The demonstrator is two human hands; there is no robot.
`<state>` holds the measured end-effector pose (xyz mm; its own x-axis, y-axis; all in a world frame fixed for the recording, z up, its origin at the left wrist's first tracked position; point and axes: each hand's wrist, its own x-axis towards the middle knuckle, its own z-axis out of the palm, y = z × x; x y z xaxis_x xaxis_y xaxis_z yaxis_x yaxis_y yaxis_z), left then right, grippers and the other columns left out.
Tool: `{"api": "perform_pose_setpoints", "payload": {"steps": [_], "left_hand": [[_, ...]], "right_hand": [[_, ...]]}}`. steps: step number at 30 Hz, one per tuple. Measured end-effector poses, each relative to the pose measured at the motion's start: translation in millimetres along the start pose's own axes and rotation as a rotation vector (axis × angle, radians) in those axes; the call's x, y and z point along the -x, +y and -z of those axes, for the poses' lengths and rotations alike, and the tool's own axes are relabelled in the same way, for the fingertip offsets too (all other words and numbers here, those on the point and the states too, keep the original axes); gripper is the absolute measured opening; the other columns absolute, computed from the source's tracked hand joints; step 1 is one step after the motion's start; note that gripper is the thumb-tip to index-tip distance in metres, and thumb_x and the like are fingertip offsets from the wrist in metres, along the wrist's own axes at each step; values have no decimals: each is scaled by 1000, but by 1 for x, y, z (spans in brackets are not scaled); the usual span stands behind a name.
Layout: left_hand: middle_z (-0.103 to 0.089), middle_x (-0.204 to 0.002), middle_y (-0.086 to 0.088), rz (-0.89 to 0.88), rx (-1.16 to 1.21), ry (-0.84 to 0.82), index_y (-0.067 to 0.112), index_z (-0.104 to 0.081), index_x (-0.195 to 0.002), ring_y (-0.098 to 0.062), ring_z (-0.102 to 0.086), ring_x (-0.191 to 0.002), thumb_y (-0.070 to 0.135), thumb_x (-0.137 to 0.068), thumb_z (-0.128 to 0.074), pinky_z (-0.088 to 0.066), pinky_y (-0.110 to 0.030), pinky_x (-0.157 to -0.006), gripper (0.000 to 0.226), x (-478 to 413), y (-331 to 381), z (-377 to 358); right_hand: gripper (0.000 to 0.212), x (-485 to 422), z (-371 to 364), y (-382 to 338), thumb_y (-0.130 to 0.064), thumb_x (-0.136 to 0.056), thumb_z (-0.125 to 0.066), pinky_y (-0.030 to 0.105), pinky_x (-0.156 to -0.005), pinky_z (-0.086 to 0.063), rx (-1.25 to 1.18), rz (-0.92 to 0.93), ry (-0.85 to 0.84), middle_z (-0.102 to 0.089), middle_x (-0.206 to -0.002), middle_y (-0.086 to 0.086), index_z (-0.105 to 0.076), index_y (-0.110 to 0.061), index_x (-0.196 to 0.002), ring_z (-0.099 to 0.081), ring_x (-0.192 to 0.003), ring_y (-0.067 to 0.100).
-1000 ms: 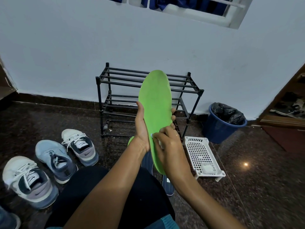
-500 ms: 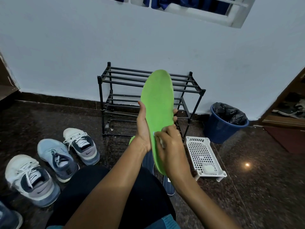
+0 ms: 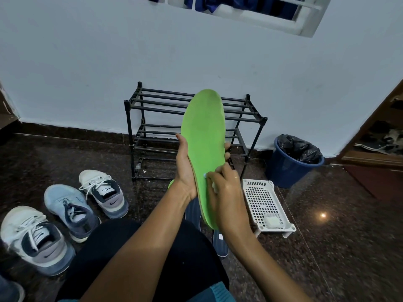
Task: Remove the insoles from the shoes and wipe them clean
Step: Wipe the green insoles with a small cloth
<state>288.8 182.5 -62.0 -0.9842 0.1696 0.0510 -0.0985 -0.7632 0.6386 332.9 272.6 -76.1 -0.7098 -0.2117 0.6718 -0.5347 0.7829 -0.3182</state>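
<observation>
A bright green insole [image 3: 204,131] stands upright in front of me, toe end up. My left hand [image 3: 185,168] grips its left edge near the middle, fingertips showing past the right edge. My right hand [image 3: 226,192] presses a small white wipe [image 3: 210,182] against the insole's lower half; most of the wipe is hidden under the fingers. Three sneakers lie on the floor at the left: a white and grey one [image 3: 104,192], a light blue one [image 3: 69,210] and another white and grey one [image 3: 32,238].
A black metal shoe rack [image 3: 152,127] stands against the wall behind the insole. A white perforated tray [image 3: 261,201] holding a white pad lies on the floor at the right, a blue bin [image 3: 290,166] with a black liner beyond it. Dark insoles [image 3: 220,243] lie under my hands.
My right hand with the wipe has shifted slightly along the lower part of the insole. The insole and left hand stay almost still.
</observation>
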Motion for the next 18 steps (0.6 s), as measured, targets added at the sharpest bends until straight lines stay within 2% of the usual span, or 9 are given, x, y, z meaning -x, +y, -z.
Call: {"api": "perform_pose_setpoints", "payload": {"steps": [3, 8, 11, 16, 18], "left_hand": [[-65, -103, -17, -10, 41, -1, -1, -59, -117, -23, -60, -78, 80, -82, -12, -52, -32, -65, 100, -1, -1, 0], [-68, -101, -16, -11, -13, 12, 3, -62, -115, -23, -64, -80, 77, -84, -9, -54, -32, -70, 97, -2, -2, -1], [-69, -102, -16, -8, -44, 19, 4, -63, -113, -24, -65, -81, 77, -85, -7, -55, -33, -75, 96, -1, -2, 0], [-67, -101, -17, -13, -2, 26, 0, -60, -117, -23, -63, -79, 78, -84, -9, -55, -31, -67, 98, 0, 0, 1], [-66, -102, -17, -13, 14, 17, -1, -59, -117, -23, -61, -79, 79, -83, -11, -53, -31, -65, 100, 0, -1, 0]], "right_hand": [[8, 11, 0, -3, 9, -72, -68, 32, -58, -37, 2, 33, -26, -54, -79, 13, -65, 3, -77, -51, -67, 26], [21, -1, 3, 10, 14, -65, -71, 36, -52, -48, 70, -17, -9, -57, -83, 16, -66, 6, -83, -54, -72, 31], [22, -7, 3, 10, 17, -64, -71, 35, -51, -47, 100, -53, 17, -56, -82, 15, -66, 6, -83, -53, -71, 30], [23, 8, 0, -1, 16, -61, -73, 32, -55, -42, 77, -6, -31, -55, -81, 13, -64, 3, -77, -52, -68, 26], [25, 13, 1, -3, 17, -60, -74, 33, -51, -44, 83, 16, -49, -55, -79, 12, -64, 1, -76, -51, -66, 25]]}}
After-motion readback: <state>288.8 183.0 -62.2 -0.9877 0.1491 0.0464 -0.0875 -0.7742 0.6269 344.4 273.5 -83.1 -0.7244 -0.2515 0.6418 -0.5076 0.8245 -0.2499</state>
